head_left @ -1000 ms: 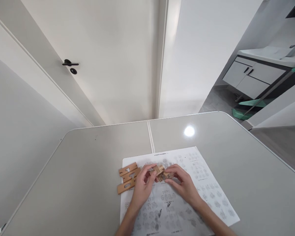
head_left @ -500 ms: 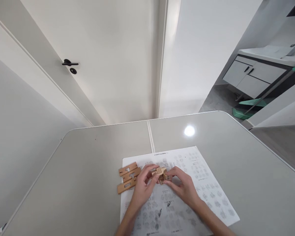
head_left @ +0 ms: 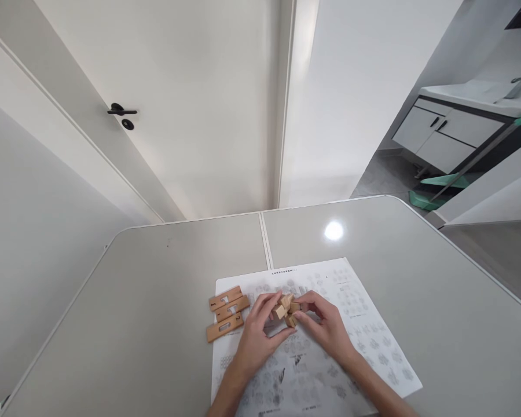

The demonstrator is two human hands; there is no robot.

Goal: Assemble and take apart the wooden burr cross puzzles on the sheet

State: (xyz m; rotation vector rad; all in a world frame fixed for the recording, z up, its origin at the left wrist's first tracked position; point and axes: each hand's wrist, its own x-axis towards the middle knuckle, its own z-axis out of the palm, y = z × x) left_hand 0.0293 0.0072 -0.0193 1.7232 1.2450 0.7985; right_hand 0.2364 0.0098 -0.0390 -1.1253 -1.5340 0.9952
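A cluster of interlocked light wooden blocks (head_left: 286,304) is held between both hands, just above a large printed sheet (head_left: 369,341). My left hand (head_left: 259,331) curves round its left side, with the thumb under the lower block. My right hand (head_left: 325,324) pinches the block on the right side between thumb and fingers. Three flat wooden pieces with cut-out slots lie beside my left hand, overlapping the sheet's left edge: a top one (head_left: 218,302), a middle one (head_left: 240,306) and a lower one (head_left: 214,332).
The sheet lies on a grey table (head_left: 156,313) with a pale seam (head_left: 265,240) running from its far edge. Behind stands a white door with a black handle (head_left: 122,110). At the right are a sink cabinet (head_left: 447,133) and a green dustpan (head_left: 425,200) on the floor.
The wooden cluster has turned, showing different block faces. My left thumb has moved down and right, from the cluster's front to its underside.
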